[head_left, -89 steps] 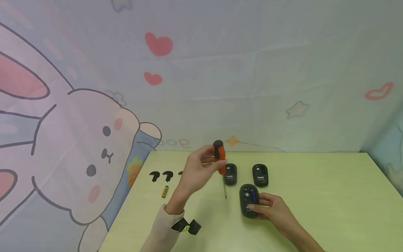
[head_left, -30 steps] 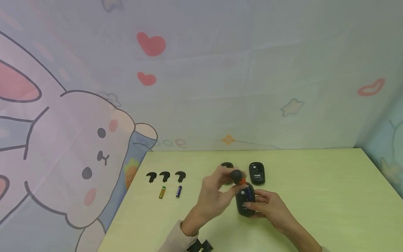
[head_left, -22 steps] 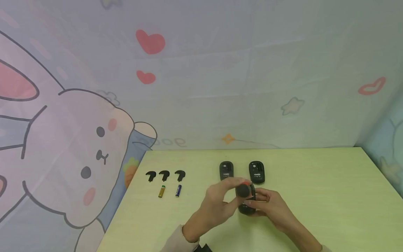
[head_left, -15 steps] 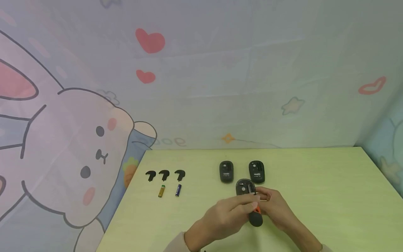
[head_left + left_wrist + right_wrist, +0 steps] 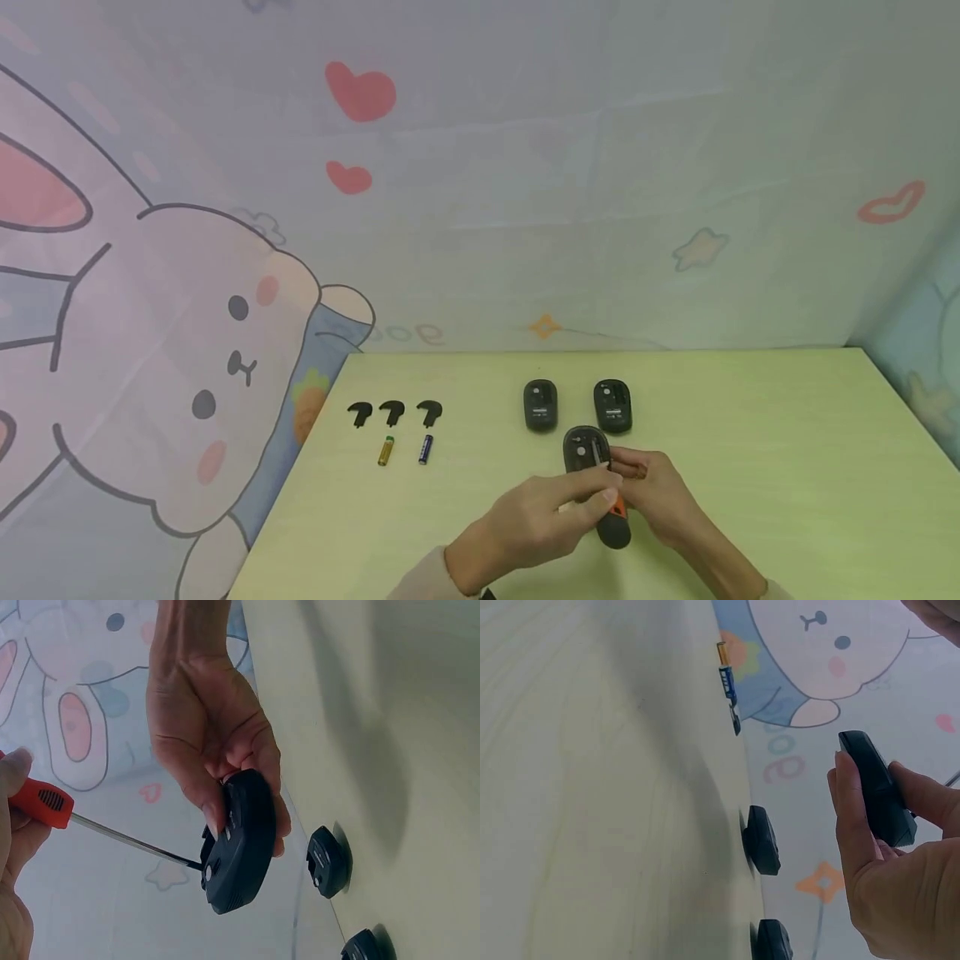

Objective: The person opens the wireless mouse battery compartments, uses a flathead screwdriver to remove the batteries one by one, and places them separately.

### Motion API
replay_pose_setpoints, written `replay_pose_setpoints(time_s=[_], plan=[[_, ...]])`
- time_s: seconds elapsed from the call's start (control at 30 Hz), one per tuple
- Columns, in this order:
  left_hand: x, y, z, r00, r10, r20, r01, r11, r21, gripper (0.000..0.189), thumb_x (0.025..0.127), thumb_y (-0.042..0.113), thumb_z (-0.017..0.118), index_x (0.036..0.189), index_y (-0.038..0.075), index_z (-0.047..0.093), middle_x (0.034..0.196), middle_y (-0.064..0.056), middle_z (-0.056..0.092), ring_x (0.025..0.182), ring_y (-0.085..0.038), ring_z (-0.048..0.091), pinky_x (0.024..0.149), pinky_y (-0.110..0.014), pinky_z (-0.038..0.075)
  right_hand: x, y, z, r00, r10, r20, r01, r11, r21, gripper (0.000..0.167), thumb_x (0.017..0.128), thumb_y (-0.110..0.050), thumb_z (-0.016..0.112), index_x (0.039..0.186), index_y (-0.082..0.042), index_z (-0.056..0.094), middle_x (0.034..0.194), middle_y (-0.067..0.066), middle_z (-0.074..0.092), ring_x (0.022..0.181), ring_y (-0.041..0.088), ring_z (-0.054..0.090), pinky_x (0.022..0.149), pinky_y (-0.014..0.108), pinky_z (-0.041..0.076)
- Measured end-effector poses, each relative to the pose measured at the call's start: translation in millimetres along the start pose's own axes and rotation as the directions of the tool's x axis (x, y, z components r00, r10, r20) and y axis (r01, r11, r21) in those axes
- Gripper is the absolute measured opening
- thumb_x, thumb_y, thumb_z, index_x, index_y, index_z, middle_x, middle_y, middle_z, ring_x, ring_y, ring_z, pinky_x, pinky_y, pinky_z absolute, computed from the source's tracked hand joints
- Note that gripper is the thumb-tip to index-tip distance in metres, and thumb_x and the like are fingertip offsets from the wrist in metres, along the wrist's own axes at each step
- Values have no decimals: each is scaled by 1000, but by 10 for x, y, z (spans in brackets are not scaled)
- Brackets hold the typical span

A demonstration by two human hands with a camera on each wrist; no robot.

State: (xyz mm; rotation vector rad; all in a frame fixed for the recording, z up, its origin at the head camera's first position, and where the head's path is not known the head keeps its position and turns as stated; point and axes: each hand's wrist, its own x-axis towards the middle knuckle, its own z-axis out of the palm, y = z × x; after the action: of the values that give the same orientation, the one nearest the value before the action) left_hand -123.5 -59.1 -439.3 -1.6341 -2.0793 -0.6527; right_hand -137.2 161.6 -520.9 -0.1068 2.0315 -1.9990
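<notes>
My left hand [image 5: 528, 517] grips a screwdriver [image 5: 615, 531] with an orange and black handle. Its metal shaft slopes down to a black computer mouse [image 5: 579, 444] that my right hand [image 5: 663, 500] holds underside up, above the table. In the left wrist view, the tip of the screwdriver [image 5: 49, 802] meets the mouse [image 5: 244, 847] at the battery compartment. My right thumb lies on the underside, with the fingers round the far side. The right wrist view shows the held mouse [image 5: 877, 791] from its side. Whether a battery sits in it is hidden.
Two more black mice [image 5: 540, 406] [image 5: 612, 407] lie underside up behind the held one, their compartments uncovered. At the table's left are three hook-shaped black covers [image 5: 392, 413], a gold-green battery [image 5: 386, 451] and a blue battery [image 5: 425, 450]. A printed cloth [image 5: 480, 208] hangs behind the table.
My left hand came down from above with the screwdriver and brought its tip to the mouse. The handle then tilted towards me. My right hand keeps nearly the same place.
</notes>
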Motion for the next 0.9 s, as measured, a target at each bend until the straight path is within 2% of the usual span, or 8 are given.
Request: replay_pose_setpoints(time_s=[0.03, 0.1, 0.17, 0.2, 0.33, 0.47, 0.67, 0.9], plan=[[5, -6, -1, 1000, 7, -11, -6, 1000, 12, 21, 112, 19, 49, 124, 12, 65, 110, 4, 75, 93, 5, 69, 86, -3, 52, 1, 1, -3, 1000, -3, -2, 3, 1000, -2, 63, 99, -3, 64, 151, 19, 38, 140, 37, 61, 110, 23, 77, 85, 33, 67], [1, -78, 29, 966, 201, -161, -164, 962, 219, 22, 106, 11, 60, 126, 3, 62, 114, -4, 77, 96, -4, 75, 91, -7, 55, 5, 11, -6, 1000, -6, -7, 6, 1000, 3, 64, 97, -4, 66, 151, 18, 40, 140, 36, 62, 106, 18, 77, 83, 31, 67], [14, -108, 34, 937, 265, -226, -189, 932, 308, 35, 97, 8, 71, 128, -2, 59, 115, -10, 77, 95, -11, 79, 92, -11, 58, 3, 25, -8, 1000, -4, -7, 4, 1000, 10, 65, 96, -5, 69, 151, 17, 41, 139, 34, 63, 103, 14, 77, 81, 31, 67], [21, -115, 32, 935, 259, -243, -177, 933, 313, 41, 92, 7, 76, 128, -1, 58, 114, -10, 77, 95, -12, 79, 92, -11, 58, 0, 31, -7, 1000, -7, -6, 7, 1000, 14, 65, 97, -6, 70, 151, 17, 42, 140, 34, 63, 103, 13, 77, 82, 31, 67], [38, -130, 4, 947, 174, -269, -119, 971, 207, 58, 79, -1, 86, 127, -1, 55, 112, -12, 77, 97, -17, 80, 91, -13, 59, -14, 52, -4, 999, -36, 22, 36, 999, 38, 65, 97, -8, 73, 150, 16, 44, 141, 35, 60, 106, 14, 77, 84, 35, 67], [51, -174, -55, 949, 59, -310, -57, 998, 14, 55, 79, -9, 85, 126, -3, 57, 111, -15, 77, 101, -22, 79, 93, -17, 61, -15, 56, 12, 996, -63, 57, 60, 997, 54, 67, 95, -8, 75, 150, 16, 45, 138, 36, 61, 108, 21, 78, 85, 39, 67], [86, -314, -125, 921, -53, -385, -18, 984, -178, 45, 88, -9, 79, 124, -7, 53, 107, -17, 75, 91, -23, 81, 86, -15, 61, -4, 33, 51, 996, -42, 72, 39, 998, 41, 70, 94, -10, 78, 149, 17, 43, 136, 36, 63, 113, 36, 76, 85, 39, 67], [121, -480, -193, 886, -172, -431, 44, 956, -291, 51, 81, -12, 83, 120, -7, 51, 96, -19, 78, 78, -22, 81, 74, -16, 63, 0, 25, 84, 997, -24, 70, 22, 999, 37, 72, 93, -11, 80, 150, 15, 44, 136, 35, 64, 112, 35, 77, 83, 40, 68]])
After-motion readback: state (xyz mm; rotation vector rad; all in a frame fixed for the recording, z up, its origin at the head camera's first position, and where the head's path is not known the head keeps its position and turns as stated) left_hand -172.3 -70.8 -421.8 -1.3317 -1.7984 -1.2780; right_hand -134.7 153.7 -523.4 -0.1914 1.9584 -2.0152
